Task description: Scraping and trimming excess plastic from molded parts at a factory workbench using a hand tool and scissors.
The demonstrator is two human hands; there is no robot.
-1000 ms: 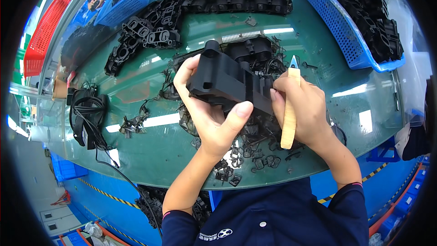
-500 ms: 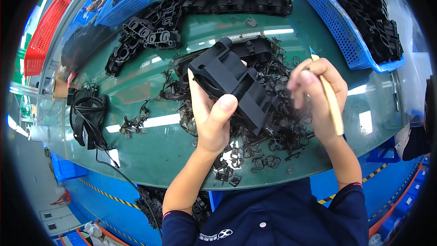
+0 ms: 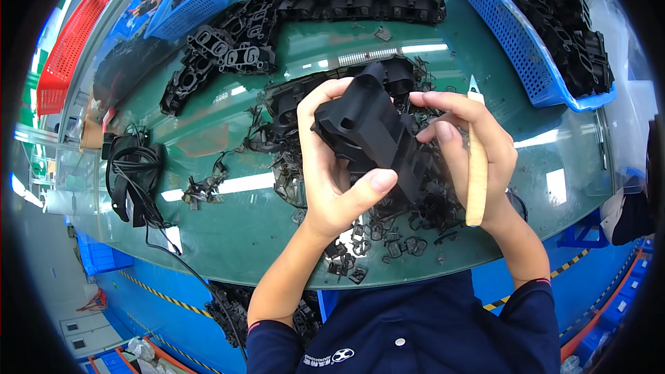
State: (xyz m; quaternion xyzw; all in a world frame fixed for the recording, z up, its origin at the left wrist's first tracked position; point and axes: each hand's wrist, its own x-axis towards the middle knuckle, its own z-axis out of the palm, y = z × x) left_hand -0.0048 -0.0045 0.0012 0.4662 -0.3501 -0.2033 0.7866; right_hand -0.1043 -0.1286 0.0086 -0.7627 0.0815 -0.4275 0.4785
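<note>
Hovering just above the pile of small black pieces (image 3: 440, 213), a black moulded housing (image 3: 367, 121) is being grasped by the left hand (image 3: 324, 190), its fingers being wrapped round the left side, thumb being laid across the near face. To the right of the pile, a wooden-handled knife (image 3: 476, 173) is being gripped in the right hand (image 3: 497, 159), blade being pointed away from the wearer. Fingertips of that hand are being extended toward the housing; can't tell if contact is being made. Pile is being supported by the green table (image 3: 228, 235). Beyond the pile, a row of black parts (image 3: 360, 3) is being supported too; left of it, a coiled black cable (image 3: 135, 166). Far right of the pile, more black parts are being held in a blue basket (image 3: 516, 34).
</note>
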